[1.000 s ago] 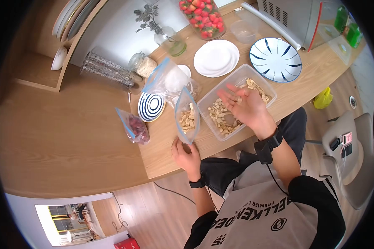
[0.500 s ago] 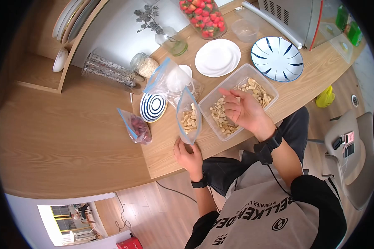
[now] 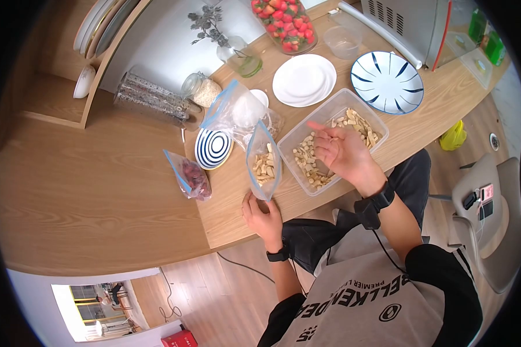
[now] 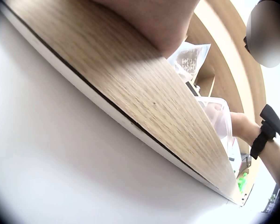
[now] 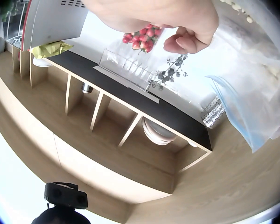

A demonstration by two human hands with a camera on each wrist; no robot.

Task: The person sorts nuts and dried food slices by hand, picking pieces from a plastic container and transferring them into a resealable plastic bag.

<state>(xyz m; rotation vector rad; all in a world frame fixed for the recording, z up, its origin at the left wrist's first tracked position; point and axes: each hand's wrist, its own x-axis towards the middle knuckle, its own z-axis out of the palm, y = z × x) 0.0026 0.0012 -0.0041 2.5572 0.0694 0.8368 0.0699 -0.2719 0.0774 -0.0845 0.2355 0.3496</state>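
Note:
My right hand (image 3: pixel 346 151) is raised over a clear plastic container (image 3: pixel 295 124), palm turned up. Its fingers (image 5: pixel 184 44) curl in toward the palm, and I cannot tell whether a piece lies in them. Pale dried slices (image 3: pixel 359 128) cover much of the container's floor. To its left stands a blue-edged zip bag (image 3: pixel 264 165), mouth open, with similar pale pieces inside. My left hand (image 3: pixel 264 221) rests on the table at the bag's near end, fingers loosely bent and fingertips right at the plastic.
Another zip bag (image 3: pixel 228 107) lies behind, and a bag of dark red pieces (image 3: pixel 192 178) at the left. Around them are a striped plate (image 3: pixel 214 148), white plates (image 3: pixel 304 81), a blue-lined plate (image 3: pixel 386 82), a rice jar (image 3: pixel 202 91), a vase (image 3: pixel 241 59) and a strawberry container (image 3: pixel 285 26).
The right hand's fingers have drawn in from a more spread pose with a pale piece showing at the palm. It stays over the container. The left hand keeps its place by the bag.

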